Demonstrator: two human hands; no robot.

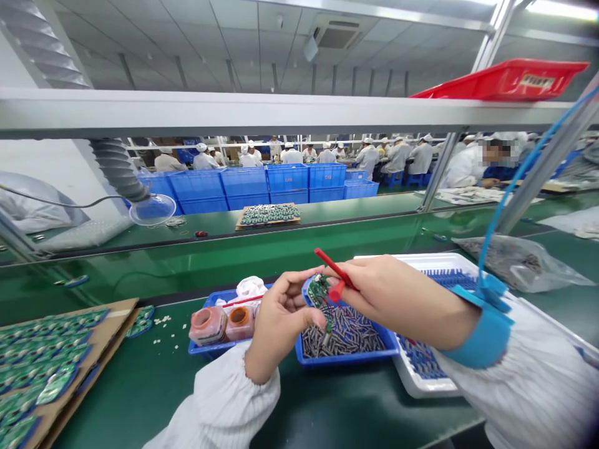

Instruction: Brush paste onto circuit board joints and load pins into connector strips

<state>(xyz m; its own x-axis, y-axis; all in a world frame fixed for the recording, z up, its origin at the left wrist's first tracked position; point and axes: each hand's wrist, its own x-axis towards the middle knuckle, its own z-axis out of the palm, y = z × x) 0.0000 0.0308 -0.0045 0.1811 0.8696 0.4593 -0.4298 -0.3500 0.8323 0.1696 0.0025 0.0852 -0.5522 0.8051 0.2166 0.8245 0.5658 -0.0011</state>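
Worker's left hand pinches a wired green circuit board as the right hand grips a red-handled tool above a blue tray of metal cylinders on the bench.

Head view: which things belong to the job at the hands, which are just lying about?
In use:
left hand holding a small green circuit board with wires
right hand holding a red stick
blue tray of dark metal cylinders beneath them

Lying about:
two jars of orange paste
white cloth
cardboard tray of green boards
white tray of blue parts
plastic bag
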